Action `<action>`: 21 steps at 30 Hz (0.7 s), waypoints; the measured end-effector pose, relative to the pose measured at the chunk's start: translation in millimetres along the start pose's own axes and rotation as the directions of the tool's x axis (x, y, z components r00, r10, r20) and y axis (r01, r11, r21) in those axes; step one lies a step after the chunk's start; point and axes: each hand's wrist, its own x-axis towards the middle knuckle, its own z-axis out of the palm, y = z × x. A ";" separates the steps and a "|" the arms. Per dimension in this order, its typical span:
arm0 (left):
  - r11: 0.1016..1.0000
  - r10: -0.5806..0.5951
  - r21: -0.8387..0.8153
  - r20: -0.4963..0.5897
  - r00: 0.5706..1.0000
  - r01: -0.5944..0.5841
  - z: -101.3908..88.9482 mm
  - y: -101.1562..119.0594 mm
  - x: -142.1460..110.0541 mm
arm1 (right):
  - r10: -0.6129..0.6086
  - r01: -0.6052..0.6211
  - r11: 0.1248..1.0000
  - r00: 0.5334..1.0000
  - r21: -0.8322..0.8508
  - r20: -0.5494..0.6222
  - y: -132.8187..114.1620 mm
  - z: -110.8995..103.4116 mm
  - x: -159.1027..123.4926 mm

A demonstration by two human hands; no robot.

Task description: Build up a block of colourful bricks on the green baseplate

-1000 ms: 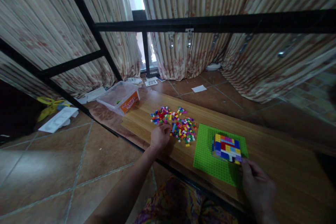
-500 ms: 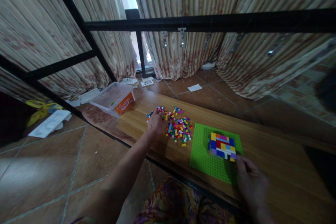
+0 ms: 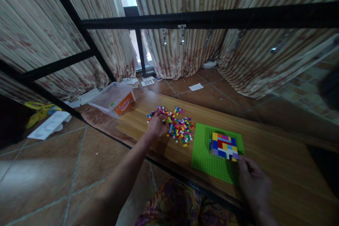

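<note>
My left hand reaches into the left side of a loose pile of small toy bricks. Its fingers are bent down among the bricks, and what they pinch, if anything, is hidden. A flat, many-coloured block of joined toy bricks rests on a green studded baseplate. At the near right corner of this block, my right hand has its thumb and forefinger closed on the edge. Its other fingers are curled in.
A wooden board carries the bricks and baseplate. On its left end stands a clear plastic box with an orange label. Black metal bars cross in front of striped curtains. White paper lies on the tiled floor.
The view has shifted very slightly. My left hand stays over the pile with its fingers a little more drawn in; my right hand keeps its place at the block's corner.
</note>
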 end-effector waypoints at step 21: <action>0.933 0.276 -0.214 -0.088 0.957 -0.289 -5.7 81.4 -52.3 | -0.083 0.093 0.969 0.995 0.227 -0.054 -14.7 4.8 -2.8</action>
